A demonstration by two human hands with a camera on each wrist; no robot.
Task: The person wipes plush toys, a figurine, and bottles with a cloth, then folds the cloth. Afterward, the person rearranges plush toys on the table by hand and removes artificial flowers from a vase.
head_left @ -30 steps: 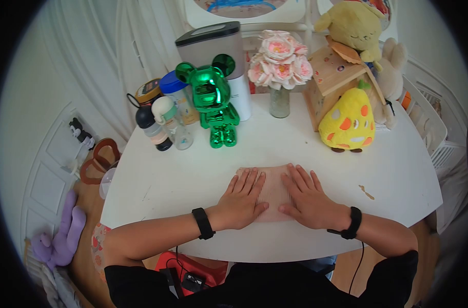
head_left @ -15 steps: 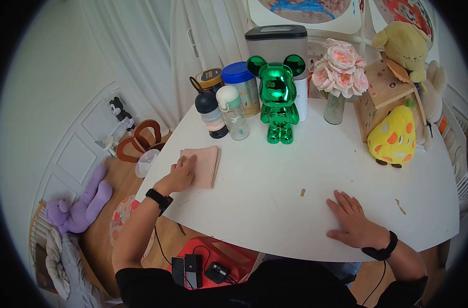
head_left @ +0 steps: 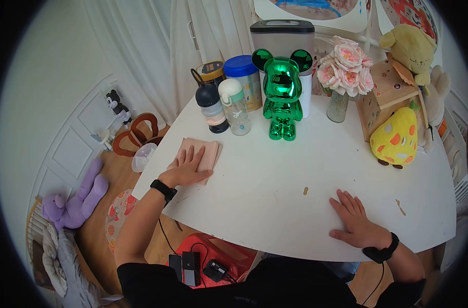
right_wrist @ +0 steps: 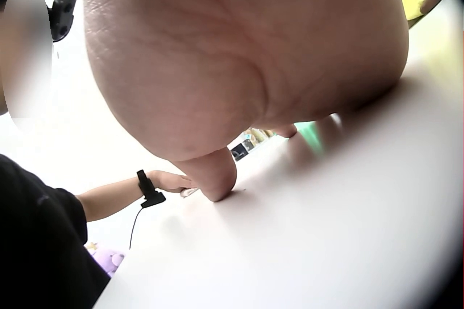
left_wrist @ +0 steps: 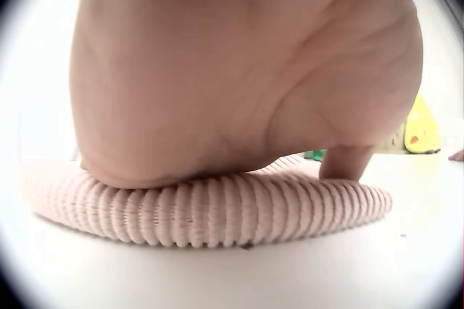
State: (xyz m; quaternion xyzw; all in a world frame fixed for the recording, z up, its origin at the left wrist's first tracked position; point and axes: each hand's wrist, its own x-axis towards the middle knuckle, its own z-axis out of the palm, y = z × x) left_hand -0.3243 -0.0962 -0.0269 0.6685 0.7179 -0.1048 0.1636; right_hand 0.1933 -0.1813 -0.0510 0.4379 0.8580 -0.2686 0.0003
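A folded pink ribbed cloth [head_left: 210,155] lies at the left side of the white table [head_left: 254,205]. My left hand [head_left: 183,169] rests flat on it, fingers spread and the thumb toward its right edge. The left wrist view shows the palm [left_wrist: 239,70] pressing on the thick ribbed layers [left_wrist: 210,211]. Far to the right, my right hand [head_left: 358,222] lies palm down on the bare tabletop, fingers extended and nothing held; in the right wrist view its palm [right_wrist: 246,55] is just over the white surface.
Two bottles [head_left: 211,109], a blue-lidded tub [head_left: 243,82] and a shiny green bear figure [head_left: 283,97] stand behind the cloth. Farther right are a flower vase [head_left: 338,106], a wooden house [head_left: 385,87] and a yellow plush [head_left: 394,137]. A red stool [head_left: 229,251] is below the front edge.
First both hands lay on the spread cloth at the front centre; then it was folded at the left. Since then the left hand has flattened and spread its fingers over it. The right hand has barely moved.
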